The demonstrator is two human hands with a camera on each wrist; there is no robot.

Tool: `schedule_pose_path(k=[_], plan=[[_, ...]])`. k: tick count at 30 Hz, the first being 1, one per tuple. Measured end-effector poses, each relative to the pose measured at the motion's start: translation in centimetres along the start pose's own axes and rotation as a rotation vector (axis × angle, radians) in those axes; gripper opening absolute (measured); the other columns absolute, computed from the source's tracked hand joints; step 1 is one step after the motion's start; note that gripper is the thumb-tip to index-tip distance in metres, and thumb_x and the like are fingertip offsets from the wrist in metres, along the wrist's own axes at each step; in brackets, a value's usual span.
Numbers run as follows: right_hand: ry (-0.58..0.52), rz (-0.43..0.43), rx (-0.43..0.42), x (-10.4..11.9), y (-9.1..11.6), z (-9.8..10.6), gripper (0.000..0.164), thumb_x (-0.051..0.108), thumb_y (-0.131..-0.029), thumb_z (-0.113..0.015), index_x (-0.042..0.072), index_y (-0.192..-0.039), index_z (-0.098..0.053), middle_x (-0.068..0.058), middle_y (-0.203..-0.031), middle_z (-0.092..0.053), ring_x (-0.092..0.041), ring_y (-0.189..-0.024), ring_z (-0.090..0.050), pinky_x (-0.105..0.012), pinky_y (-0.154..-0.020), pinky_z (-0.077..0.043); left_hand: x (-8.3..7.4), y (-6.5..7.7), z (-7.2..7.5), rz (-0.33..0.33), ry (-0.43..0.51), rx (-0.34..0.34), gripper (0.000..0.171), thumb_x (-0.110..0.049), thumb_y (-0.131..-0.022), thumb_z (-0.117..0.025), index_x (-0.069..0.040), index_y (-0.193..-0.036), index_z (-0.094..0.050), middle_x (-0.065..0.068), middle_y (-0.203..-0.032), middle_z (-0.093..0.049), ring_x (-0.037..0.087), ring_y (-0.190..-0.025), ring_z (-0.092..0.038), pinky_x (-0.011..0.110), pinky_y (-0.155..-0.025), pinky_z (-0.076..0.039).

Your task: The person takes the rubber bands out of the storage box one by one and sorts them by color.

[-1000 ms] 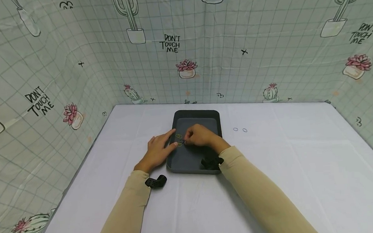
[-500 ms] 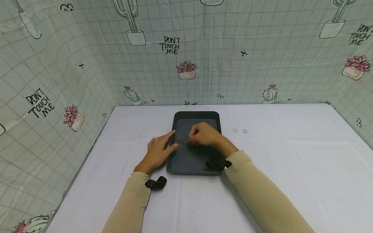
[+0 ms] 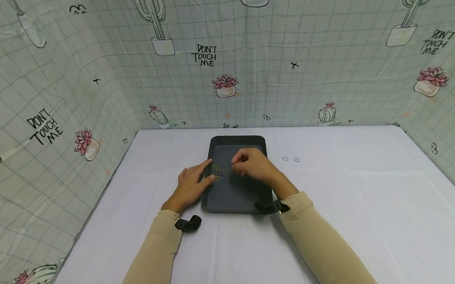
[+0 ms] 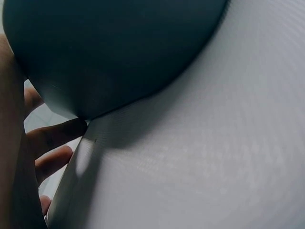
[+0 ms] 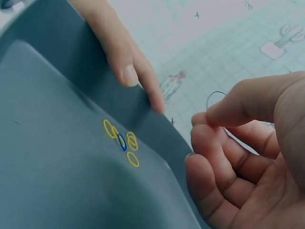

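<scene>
rings (image 5: pixel 132 138): right fingers (image 5: pixel 238 102) clamp one, left fingers (image 3: pixel 204 164) apart; two on table (image 3: pixel 353 217), one blue, at least four yellow in tray (image 3: pixel 234 196).

We see that the right hand (image 3: pixel 255 164) has drawn rightward, now clear of the small rings (image 5: pixel 122 142) in the tray (image 3: pixel 235 198), carrying a pinched thin ring (image 5: pixel 215 92) along.

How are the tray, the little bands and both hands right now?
Tray: flat on the table
Yellow bands: in the tray, some overlapping
Blue band: in the tray, among them
Two bands: on the table, apart
Left hand: touching the tray
Right hand: pinching another band
</scene>
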State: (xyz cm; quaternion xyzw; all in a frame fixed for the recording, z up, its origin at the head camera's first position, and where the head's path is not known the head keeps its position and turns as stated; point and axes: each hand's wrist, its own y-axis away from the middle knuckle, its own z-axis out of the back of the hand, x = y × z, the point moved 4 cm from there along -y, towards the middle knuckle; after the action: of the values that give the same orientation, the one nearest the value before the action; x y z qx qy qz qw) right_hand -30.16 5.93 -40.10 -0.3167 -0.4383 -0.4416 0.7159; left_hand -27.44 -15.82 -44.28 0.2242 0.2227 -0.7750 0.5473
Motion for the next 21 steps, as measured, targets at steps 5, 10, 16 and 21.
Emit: schedule_pose_path(k=[5, 10, 16, 21], plan=[[-0.046, 0.002, -0.015, 0.0, 0.5, 0.0, 0.018, 0.009, -0.093, -0.068, -0.003, -0.106, -0.068, -0.013, -0.089, -0.070, -0.030, -0.078, -0.066, -0.035, -0.069, -0.056, 0.1, 0.2, 0.0, 0.008, 0.010, -0.006, 0.062, -0.045, -0.102, -0.050, -0.021, -0.158, -0.036, 0.009, -0.156, -0.041, 0.034, -0.144, -0.033, 0.059, -0.118, -0.005], [-0.068, 0.003, -0.014, 0.0, 0.9, 0.2, 0.021, 0.008, -0.095, -0.067, -0.007, -0.109, -0.068, -0.019, -0.095, -0.070, -0.026, -0.077, -0.065, -0.036, -0.071, -0.057, 0.0, 0.4, -0.2, 0.003, 0.018, -0.008, 0.062, -0.044, -0.102, -0.051, -0.020, -0.158, -0.036, 0.010, -0.156, -0.042, 0.034, -0.143, -0.034, 0.060, -0.117, -0.005], [-0.082, -0.017, -0.044, -0.3, 1.3, 1.0, 0.023, 0.009, -0.095, -0.066, -0.007, -0.112, -0.068, -0.016, -0.096, -0.071, -0.035, -0.082, -0.066, -0.044, -0.075, -0.057, 0.0, 0.2, -0.2, -0.003, 0.020, -0.010, 0.062, -0.045, -0.102, -0.050, -0.020, -0.158, -0.036, 0.010, -0.156, -0.042, 0.034, -0.143, -0.033, 0.059, -0.117, -0.005], [-0.085, -0.036, -0.061, -0.8, 1.6, 1.9, 0.025, 0.011, -0.096, -0.066, -0.005, -0.115, -0.069, -0.015, -0.098, -0.071, -0.035, -0.083, -0.066, -0.042, -0.076, -0.057, -0.1, 0.0, -0.2, -0.005, 0.017, -0.011, 0.062, -0.044, -0.102, -0.050, -0.019, -0.158, -0.036, 0.011, -0.156, -0.041, 0.035, -0.143, -0.033, 0.060, -0.117, -0.005]])
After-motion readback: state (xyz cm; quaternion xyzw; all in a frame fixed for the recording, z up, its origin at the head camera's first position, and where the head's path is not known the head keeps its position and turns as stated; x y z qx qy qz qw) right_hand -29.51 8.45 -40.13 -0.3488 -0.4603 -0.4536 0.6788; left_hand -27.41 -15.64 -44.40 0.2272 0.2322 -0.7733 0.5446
